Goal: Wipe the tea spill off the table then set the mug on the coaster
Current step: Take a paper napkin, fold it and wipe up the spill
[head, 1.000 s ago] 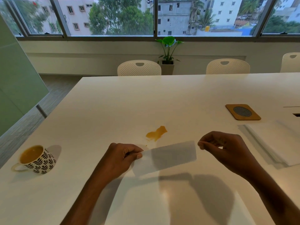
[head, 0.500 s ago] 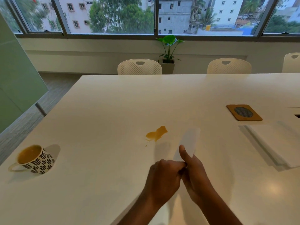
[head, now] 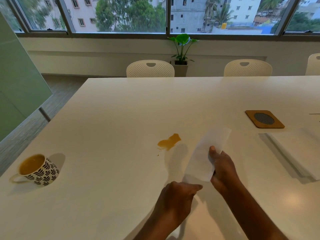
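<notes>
An amber tea spill (head: 168, 142) lies on the white table (head: 131, 104) near its middle. Just right of it my right hand (head: 222, 168) grips a folded white paper napkin (head: 206, 153), thumb on top. My left hand (head: 176, 200) is below the napkin, fingers curled, its fingertips near the napkin's lower edge; whether they touch is unclear. A white mug with black leaf pattern (head: 37, 169), full of tea, stands at the near left. A brown square coaster with a dark round centre (head: 264, 118) rests at the far right.
A stack of white napkins (head: 297, 153) lies at the right, just below the coaster. White chairs (head: 150, 69) stand along the table's far side, with a potted plant (head: 181, 51) behind them. The table's left edge runs diagonally close to the mug.
The napkin was stretched wide between both hands, then folded as the hands came together. Now my right hand holds it alone, closer to the spill, and my left hand has dropped back.
</notes>
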`<action>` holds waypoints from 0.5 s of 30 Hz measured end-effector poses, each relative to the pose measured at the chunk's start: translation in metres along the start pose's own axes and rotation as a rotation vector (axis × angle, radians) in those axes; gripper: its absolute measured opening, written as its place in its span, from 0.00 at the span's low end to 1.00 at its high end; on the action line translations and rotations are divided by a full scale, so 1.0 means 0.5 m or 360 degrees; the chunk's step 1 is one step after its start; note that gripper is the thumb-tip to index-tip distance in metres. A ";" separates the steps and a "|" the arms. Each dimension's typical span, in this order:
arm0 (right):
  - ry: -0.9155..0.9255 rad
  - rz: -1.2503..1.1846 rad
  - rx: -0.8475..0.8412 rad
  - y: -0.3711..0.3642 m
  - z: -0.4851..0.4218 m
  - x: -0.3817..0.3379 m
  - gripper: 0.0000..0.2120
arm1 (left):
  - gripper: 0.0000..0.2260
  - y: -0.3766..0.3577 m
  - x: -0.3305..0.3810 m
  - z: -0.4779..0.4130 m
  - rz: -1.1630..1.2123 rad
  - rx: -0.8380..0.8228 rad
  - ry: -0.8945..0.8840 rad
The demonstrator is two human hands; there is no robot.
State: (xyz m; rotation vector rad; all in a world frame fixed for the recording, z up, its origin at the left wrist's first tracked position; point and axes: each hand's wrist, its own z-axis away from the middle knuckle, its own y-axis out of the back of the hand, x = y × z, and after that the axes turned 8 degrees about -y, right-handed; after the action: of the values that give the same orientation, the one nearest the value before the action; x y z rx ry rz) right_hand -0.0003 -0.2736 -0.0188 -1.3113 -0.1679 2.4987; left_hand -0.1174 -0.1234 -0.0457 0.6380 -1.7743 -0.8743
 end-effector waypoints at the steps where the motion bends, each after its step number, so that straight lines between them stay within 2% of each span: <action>1: 0.0036 0.0069 0.0024 -0.001 -0.010 -0.011 0.12 | 0.16 -0.001 -0.015 0.005 0.0010 0.0010 0.0065; 5: 0.0297 0.0436 0.0153 -0.003 -0.060 -0.052 0.12 | 0.15 0.003 -0.064 0.033 0.0168 0.0136 0.0337; 8: 0.0507 0.1066 0.0200 -0.005 -0.087 -0.080 0.23 | 0.13 0.002 -0.088 0.057 0.0276 0.0245 0.0493; 11: 0.0557 0.1568 0.0128 -0.023 -0.123 -0.087 0.25 | 0.13 0.000 -0.098 0.070 0.0292 0.0276 0.0576; 15: 0.0567 0.1733 0.0088 -0.064 -0.165 -0.052 0.21 | 0.12 0.001 -0.097 0.069 0.0318 0.0284 0.0622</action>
State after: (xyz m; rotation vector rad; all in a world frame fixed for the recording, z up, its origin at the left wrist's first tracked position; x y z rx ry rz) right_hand 0.0883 -0.2553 -0.0379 -2.1868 0.9244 2.8938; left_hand -0.1330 -0.0773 -0.0798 0.6809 -1.5357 -0.4227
